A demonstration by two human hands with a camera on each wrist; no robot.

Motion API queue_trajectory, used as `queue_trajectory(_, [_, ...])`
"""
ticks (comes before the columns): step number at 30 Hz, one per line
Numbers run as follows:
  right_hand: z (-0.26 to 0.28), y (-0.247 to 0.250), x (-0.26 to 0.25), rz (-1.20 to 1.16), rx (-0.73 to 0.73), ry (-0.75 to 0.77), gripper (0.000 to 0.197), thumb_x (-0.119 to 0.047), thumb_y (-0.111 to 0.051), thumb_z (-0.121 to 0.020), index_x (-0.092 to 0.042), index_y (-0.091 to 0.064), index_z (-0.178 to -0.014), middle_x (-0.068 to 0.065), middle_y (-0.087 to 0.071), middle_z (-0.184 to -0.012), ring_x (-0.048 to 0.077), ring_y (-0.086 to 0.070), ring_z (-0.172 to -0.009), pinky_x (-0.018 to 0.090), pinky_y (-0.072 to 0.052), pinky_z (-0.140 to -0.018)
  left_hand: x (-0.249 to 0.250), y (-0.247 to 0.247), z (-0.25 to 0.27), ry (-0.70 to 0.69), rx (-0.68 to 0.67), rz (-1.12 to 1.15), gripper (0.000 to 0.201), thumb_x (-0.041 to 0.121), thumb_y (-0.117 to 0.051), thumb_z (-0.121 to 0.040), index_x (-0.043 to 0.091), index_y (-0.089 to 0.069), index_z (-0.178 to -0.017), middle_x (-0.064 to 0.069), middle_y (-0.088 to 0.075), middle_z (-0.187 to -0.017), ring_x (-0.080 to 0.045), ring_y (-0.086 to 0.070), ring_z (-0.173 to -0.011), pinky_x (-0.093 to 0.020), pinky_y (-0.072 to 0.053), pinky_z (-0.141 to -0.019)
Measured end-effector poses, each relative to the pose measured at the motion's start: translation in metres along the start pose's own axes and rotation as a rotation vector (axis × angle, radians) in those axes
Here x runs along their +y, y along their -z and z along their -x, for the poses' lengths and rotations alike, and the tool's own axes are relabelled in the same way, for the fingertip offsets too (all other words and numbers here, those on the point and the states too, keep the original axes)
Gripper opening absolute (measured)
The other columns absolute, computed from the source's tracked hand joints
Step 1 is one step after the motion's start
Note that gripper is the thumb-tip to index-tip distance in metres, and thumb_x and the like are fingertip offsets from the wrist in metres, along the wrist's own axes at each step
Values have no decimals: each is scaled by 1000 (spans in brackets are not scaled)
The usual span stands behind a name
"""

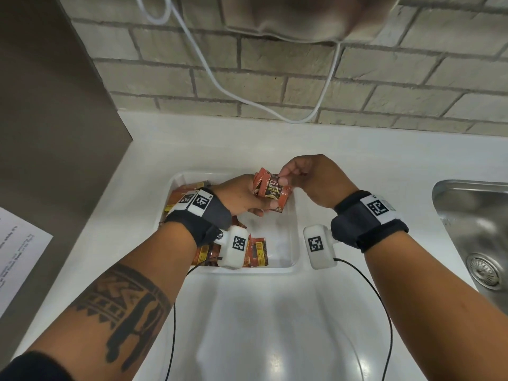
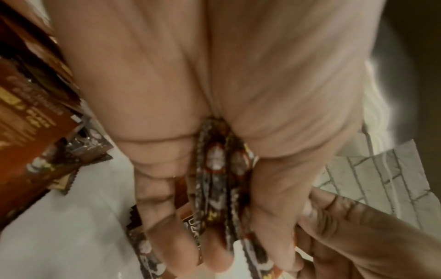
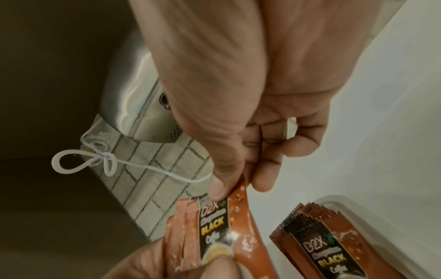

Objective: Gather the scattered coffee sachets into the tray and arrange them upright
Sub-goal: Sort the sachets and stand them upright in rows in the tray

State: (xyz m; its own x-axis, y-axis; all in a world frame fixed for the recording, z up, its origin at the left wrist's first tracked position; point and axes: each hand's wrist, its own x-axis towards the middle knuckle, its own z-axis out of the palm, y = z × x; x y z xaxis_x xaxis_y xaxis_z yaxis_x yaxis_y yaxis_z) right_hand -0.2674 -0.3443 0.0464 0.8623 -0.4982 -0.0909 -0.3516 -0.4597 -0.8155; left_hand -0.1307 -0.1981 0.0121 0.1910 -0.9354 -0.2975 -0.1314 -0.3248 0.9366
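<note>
Presently squaring a bunch of sachets [image 1: 270,189] above the tray [image 1: 291,215], likely for standing them upright; left hand [image 1: 242,195] curling round the bunch; right hand [image 1: 310,178] pinching its top edge; other sachets [image 1: 257,250] lying flat in the tray.

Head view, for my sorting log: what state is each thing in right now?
Left hand: grips a bundle of sachets.
Right hand: pinches the top edge of the front sachet.
Held sachets: bunched together, lifted above the tray.
Tray: on the counter, partly filled.
Sachets in the tray: lying loose, not upright.
Sink: nothing in the part that shows.
</note>
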Motion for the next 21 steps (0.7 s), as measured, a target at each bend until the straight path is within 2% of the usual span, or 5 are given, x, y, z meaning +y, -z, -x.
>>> queue_trajectory(5, [2,-1,-1,55,12,17,9,-18,-73,-90,-25,-70,-84,-4,-69,-81,7,-59,-72,9,-45,-66,1,-2,0,-13,13,135,29,17,-61,-97,11,-58,-125,-4,-70,-97,-15,-68,-86,-30,-59,-77])
queue_trajectory(11, [0,3,1,107,25,0,13,-17,-72,-90,-26,-69,-81,-5,-70,-81,9,-61,-77,20,-47,-74,6,1,5,-72,-13,-79,24,16,-62,-97,19,-54,-120,-2,-72,-95,-20,-73,-85,-29,-59,-71])
queue_trajectory(15, [1,8,5,209,98,-26,10,-16,-69,-91,-21,-70,-83,-15,-65,-75,-4,-56,-63,4,-36,-58,9,18,12,137,34,-487,16,26,-53,-102,13,-61,-106,-5,-73,-83,-24,-72,-74,-34,-55,-72])
queue_trajectory(18, [0,2,11,303,97,-33,13,-13,-66,-91,-21,-72,-83,-20,-60,-75,-3,-55,-70,12,-38,-65,7,22,8,326,52,-470,15,14,-52,-101,8,-63,-109,-1,-67,-75,-12,-62,-53,-18,-45,-51])
queue_trajectory(21, [-3,-7,15,340,101,-53,8,-19,-69,-89,-20,-77,-89,-18,-51,-82,5,-51,-83,21,-37,-76,5,14,-2,313,-10,-461,22,7,-49,-99,15,-66,-111,-8,-66,-82,-19,-60,-60,-22,-43,-50])
